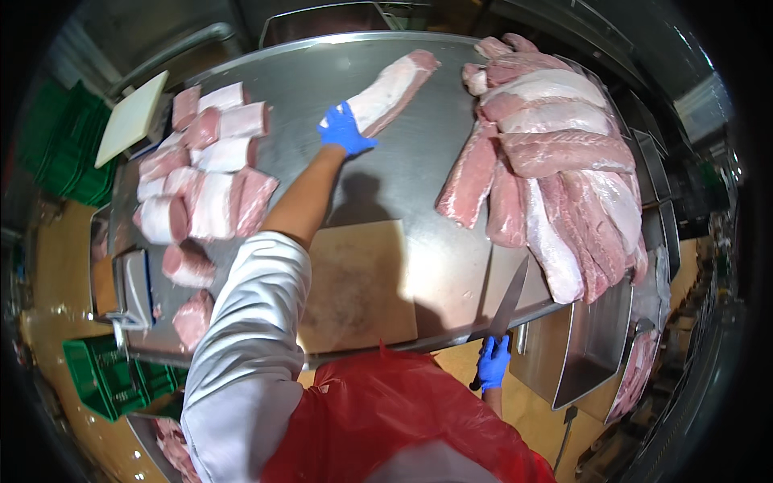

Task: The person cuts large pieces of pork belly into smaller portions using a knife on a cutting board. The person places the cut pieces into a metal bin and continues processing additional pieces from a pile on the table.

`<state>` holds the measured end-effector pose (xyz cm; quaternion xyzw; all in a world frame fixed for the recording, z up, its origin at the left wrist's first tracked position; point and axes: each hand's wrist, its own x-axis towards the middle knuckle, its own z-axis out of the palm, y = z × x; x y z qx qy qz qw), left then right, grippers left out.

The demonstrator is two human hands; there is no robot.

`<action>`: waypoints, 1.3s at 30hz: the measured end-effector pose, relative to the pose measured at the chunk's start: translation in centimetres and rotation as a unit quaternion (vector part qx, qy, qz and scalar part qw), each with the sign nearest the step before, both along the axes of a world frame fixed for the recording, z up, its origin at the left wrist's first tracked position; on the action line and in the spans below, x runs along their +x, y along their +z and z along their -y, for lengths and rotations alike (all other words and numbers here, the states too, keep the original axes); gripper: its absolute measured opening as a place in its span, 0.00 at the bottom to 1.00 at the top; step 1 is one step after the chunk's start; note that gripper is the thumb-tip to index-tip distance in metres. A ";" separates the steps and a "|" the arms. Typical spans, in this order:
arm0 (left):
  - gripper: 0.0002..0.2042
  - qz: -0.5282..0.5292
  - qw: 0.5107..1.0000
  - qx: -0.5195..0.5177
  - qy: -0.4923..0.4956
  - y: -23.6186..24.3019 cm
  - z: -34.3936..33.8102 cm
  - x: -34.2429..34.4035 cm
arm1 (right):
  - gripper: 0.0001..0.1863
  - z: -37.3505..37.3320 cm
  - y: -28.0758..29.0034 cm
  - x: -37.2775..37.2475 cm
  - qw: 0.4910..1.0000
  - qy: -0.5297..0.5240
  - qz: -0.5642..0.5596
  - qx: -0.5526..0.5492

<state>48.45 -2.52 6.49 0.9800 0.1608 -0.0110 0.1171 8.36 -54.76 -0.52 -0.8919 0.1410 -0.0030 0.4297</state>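
My left hand (pixel 345 130), in a blue glove, reaches far over the steel table (pixel 419 189). Its fingers grip the near end of a single pork loin (pixel 393 90), pale fat side up, lying slantwise on the metal. Low on the right, my right hand (pixel 493 364), also gloved in blue, is closed round the handle of a long knife (pixel 510 299). The blade points up and away over the table's front edge. A cream cutting board (pixel 354 278) lies flat in front of me, bare of meat.
Several whole loins (pixel 555 105) are heaped on the right. On the left lie several short cut pieces (pixel 216 205). A white board (pixel 131 118) leans at the far left, beside green crates (pixel 71 145). Below the right edge hangs an open steel bin (pixel 592 350); a green crate (pixel 97 374) stands lower left.
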 end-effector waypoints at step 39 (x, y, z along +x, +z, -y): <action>0.51 0.220 0.931 -0.266 0.118 -2.2 -1.2 -56.9 | 0.07 -9.0 -0.8 -1.7 0.907 0.353 0.123 -0.193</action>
